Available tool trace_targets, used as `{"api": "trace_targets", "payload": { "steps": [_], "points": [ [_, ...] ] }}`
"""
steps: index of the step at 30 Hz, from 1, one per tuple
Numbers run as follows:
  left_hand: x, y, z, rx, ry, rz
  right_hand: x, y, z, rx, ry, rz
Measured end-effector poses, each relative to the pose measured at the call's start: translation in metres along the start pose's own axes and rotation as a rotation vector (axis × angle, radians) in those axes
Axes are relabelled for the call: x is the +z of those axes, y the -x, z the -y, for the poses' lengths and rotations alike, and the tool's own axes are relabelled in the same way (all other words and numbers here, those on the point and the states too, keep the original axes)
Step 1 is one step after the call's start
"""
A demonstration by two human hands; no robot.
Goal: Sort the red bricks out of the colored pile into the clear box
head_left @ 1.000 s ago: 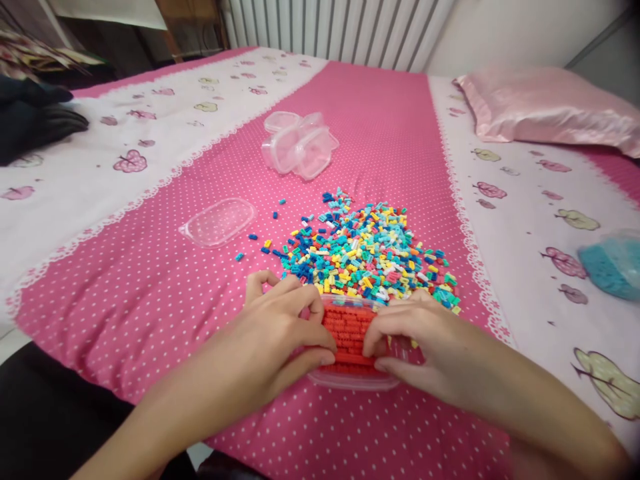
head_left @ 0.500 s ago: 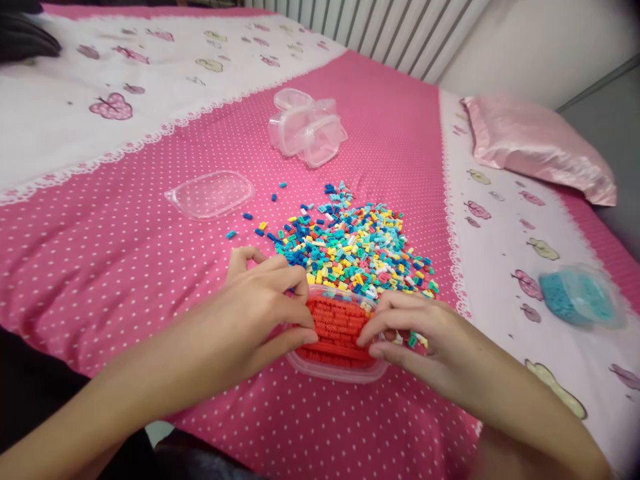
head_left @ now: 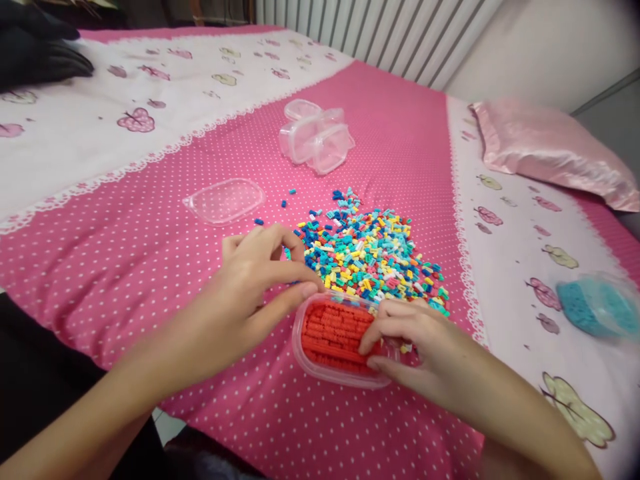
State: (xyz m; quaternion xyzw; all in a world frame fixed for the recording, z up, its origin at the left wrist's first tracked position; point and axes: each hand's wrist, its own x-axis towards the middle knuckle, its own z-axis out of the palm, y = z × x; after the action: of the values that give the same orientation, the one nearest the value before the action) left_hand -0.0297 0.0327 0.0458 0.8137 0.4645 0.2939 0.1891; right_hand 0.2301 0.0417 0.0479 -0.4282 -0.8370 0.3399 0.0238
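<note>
A clear plastic container [head_left: 345, 381] sits on the bed, with rows of small red building bricks [head_left: 333, 330] packed inside it. My right hand [head_left: 413, 333] reaches over its right end, fingers curled, with thumb and fingertips pressed together at the red bricks. Above the left part of the far rim is my left hand [head_left: 265, 277], its thumb and index finger pinched together. Whatever lies between those fingertips is hidden. Just beyond the container spreads a pile of loose coloured building bricks [head_left: 370, 253], in blue, teal, yellow, white and red.
A clear lid [head_left: 225, 200] lies left of the pile. Several clear containers [head_left: 317, 140] are stacked farther back. To the right stands a container of turquoise pieces [head_left: 595, 307]. A pink pillow [head_left: 550, 150] lies at the far right, a dark object [head_left: 40, 50] at the far left.
My left hand has lifted from the red bricks to the container's far rim, uncovering the left end. My right hand stays at the bricks. The whole view has shifted slightly.
</note>
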Motion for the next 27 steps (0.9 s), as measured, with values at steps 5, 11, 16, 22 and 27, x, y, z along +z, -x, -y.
{"api": "trace_targets", "payload": {
  "steps": [5,11,16,22,27],
  "points": [
    [-0.004,-0.005,0.005,-0.025,-0.029,-0.028,0.003,-0.003,0.0,-0.012,0.011,-0.016],
    [0.004,0.007,0.033,-0.099,-0.295,-0.102,-0.002,0.006,-0.005,0.002,-0.047,-0.112],
    [0.015,0.009,0.043,-0.117,-0.269,0.064,-0.017,0.007,-0.026,0.1,-0.136,-0.412],
    [0.03,-0.019,0.034,-0.027,-0.268,0.124,-0.02,-0.008,-0.062,0.147,-0.08,-0.599],
    [0.033,-0.019,0.039,0.081,-0.208,0.169,-0.008,-0.018,-0.053,0.05,-0.073,-0.487]
  ]
}}
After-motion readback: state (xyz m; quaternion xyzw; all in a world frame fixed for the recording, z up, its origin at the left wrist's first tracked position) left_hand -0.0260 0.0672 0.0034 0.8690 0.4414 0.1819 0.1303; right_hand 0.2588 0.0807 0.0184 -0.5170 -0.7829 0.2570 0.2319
